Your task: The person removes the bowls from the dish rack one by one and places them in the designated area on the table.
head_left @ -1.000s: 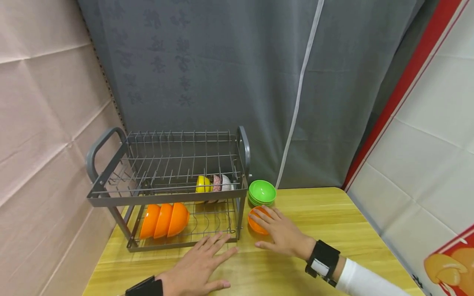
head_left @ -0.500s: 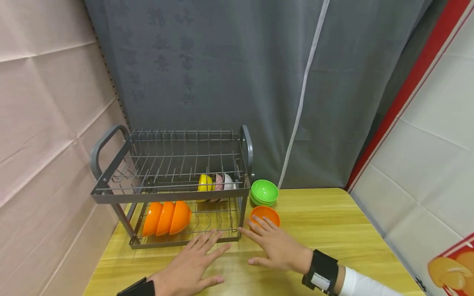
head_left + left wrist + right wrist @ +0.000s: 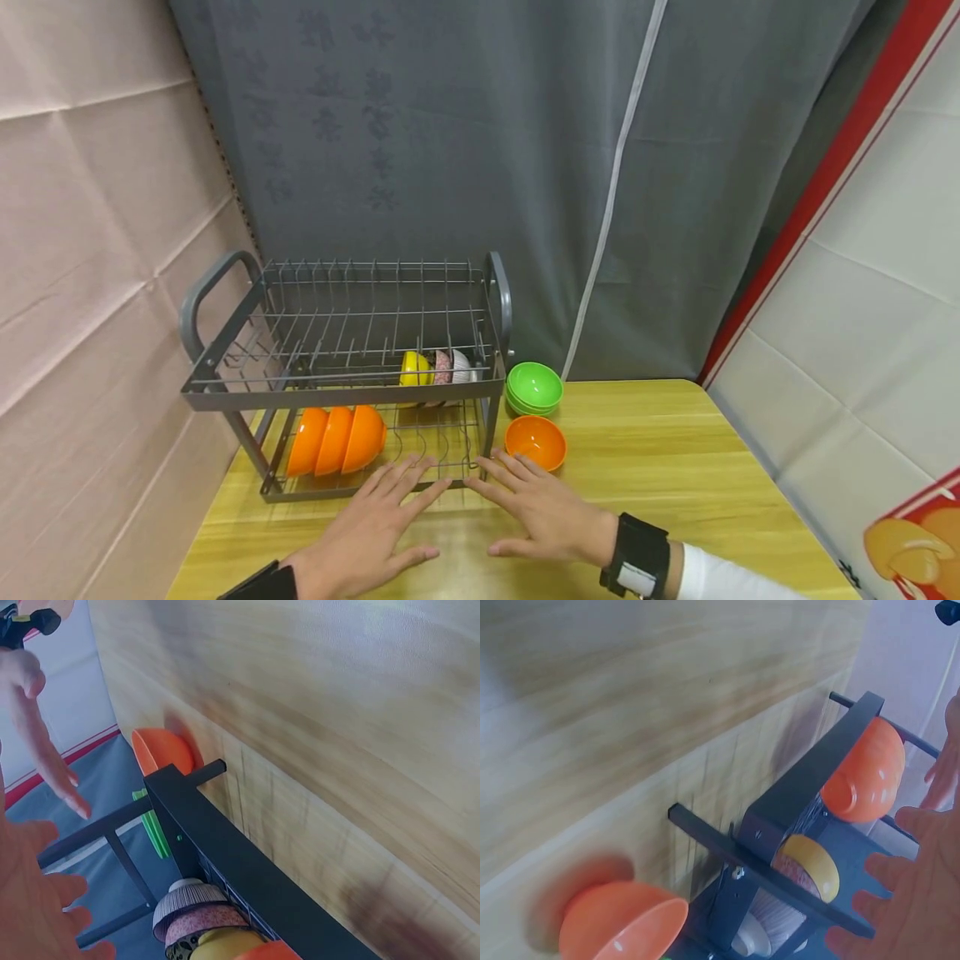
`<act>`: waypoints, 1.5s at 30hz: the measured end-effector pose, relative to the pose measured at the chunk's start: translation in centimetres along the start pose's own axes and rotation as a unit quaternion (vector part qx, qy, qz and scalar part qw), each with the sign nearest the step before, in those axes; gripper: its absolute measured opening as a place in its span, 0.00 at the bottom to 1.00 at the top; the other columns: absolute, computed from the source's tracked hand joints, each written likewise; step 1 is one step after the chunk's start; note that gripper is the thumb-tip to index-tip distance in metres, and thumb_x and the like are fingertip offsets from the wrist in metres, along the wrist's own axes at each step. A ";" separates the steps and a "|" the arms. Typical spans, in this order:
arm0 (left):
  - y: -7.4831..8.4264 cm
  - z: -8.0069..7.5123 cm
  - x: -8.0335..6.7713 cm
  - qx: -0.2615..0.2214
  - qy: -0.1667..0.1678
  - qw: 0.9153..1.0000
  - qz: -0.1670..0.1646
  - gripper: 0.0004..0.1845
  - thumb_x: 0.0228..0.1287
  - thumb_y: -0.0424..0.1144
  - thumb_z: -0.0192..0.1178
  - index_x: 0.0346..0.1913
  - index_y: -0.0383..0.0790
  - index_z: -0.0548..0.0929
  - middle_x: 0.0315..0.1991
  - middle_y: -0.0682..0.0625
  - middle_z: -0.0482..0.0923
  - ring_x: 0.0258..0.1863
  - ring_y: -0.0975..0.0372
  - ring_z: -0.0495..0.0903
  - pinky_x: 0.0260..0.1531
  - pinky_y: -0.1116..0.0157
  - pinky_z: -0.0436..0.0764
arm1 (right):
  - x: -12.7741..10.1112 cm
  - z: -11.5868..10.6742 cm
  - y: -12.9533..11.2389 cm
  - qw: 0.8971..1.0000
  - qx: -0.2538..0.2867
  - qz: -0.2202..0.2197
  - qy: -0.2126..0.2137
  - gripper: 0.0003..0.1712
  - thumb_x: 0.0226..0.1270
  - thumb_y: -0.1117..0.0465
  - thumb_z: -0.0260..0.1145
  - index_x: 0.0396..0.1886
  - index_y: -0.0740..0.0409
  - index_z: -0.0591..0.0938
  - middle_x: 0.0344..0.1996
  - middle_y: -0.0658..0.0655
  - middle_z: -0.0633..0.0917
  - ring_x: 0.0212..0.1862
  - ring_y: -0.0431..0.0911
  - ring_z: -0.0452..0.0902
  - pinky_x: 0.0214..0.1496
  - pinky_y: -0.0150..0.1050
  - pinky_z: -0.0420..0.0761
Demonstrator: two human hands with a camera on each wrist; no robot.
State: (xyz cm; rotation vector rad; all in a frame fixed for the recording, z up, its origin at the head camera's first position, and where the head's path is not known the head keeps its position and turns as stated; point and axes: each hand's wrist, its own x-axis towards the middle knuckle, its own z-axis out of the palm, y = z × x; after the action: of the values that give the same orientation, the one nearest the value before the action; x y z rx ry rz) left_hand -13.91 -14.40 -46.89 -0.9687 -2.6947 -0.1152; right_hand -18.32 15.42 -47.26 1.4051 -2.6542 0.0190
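Both hands lie flat with fingers spread on the wooden worktop (image 3: 660, 450), holding nothing: the left hand (image 3: 367, 533) in front of the dish rack (image 3: 345, 392), the right hand (image 3: 540, 512) just short of the lone orange bowl (image 3: 536, 442), which sits upright beside the rack's right leg. That bowl looks like light, stiff, smooth plastic, best pinched at the rim. Three orange bowls (image 3: 335, 440) stand on edge in the lower tier, a yellow bowl (image 3: 412, 371) and seemingly two patterned ones behind it, and green bowls (image 3: 534, 389) stacked, count unclear.
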 end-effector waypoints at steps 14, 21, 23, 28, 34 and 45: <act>-2.2 -0.7 -0.4 -0.044 -0.017 0.996 -0.069 0.39 0.71 0.70 0.47 0.78 0.57 0.62 0.81 0.43 0.55 0.78 0.44 0.59 0.74 0.41 0.62 | 1.5 1.4 -1.6 0.999 -0.020 -0.042 -0.006 0.47 0.70 0.25 0.49 0.82 0.42 0.56 0.81 0.56 0.58 0.80 0.58 0.57 0.78 0.56 0.65; -3.8 -0.8 -0.4 -0.044 -0.007 0.993 -0.106 0.39 0.70 0.70 0.49 0.78 0.55 0.64 0.81 0.42 0.55 0.78 0.43 0.58 0.75 0.40 0.62 | 2.2 1.3 -2.6 0.997 -0.036 -0.067 -0.017 0.48 0.71 0.25 0.48 0.82 0.41 0.54 0.81 0.56 0.58 0.80 0.55 0.56 0.78 0.53 0.66; -4.3 -0.8 -0.4 -0.048 -0.003 0.992 -0.119 0.39 0.70 0.69 0.50 0.78 0.54 0.64 0.81 0.41 0.55 0.78 0.42 0.58 0.75 0.40 0.61 | 2.4 1.2 -2.8 0.997 -0.034 -0.068 -0.019 0.48 0.71 0.26 0.50 0.83 0.41 0.53 0.82 0.55 0.57 0.81 0.55 0.56 0.78 0.53 0.66; -5.6 -0.5 -0.3 -0.065 0.010 0.987 -0.145 0.40 0.70 0.66 0.53 0.79 0.53 0.62 0.81 0.38 0.52 0.78 0.39 0.56 0.74 0.37 0.60 | 2.5 1.2 -2.9 0.997 -0.031 -0.068 -0.022 0.48 0.71 0.26 0.50 0.83 0.40 0.52 0.82 0.55 0.56 0.81 0.55 0.56 0.77 0.54 0.67; -6.7 -0.2 -0.2 -0.142 0.007 0.972 -0.185 0.38 0.75 0.60 0.51 0.81 0.52 0.57 0.82 0.36 0.44 0.78 0.33 0.52 0.68 0.28 0.59 | 2.8 1.2 -3.1 0.997 -0.019 -0.069 -0.034 0.47 0.72 0.27 0.49 0.83 0.40 0.52 0.82 0.54 0.55 0.81 0.55 0.54 0.78 0.54 0.66; -7.4 0.0 0.8 -0.301 -0.006 0.912 -0.277 0.41 0.80 0.58 0.43 0.83 0.43 0.40 0.82 0.34 0.34 0.79 0.32 0.43 0.68 0.26 0.55 | 2.9 1.2 -3.1 0.997 -0.016 -0.067 -0.038 0.46 0.72 0.27 0.49 0.83 0.40 0.53 0.82 0.54 0.54 0.81 0.55 0.54 0.78 0.55 0.66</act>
State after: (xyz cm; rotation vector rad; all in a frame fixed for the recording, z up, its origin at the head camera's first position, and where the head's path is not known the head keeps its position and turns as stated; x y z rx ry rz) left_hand -19.19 -19.61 -46.51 -0.2779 -2.9111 -1.1022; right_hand -17.50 11.24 -48.23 1.6007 -2.5993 -0.0923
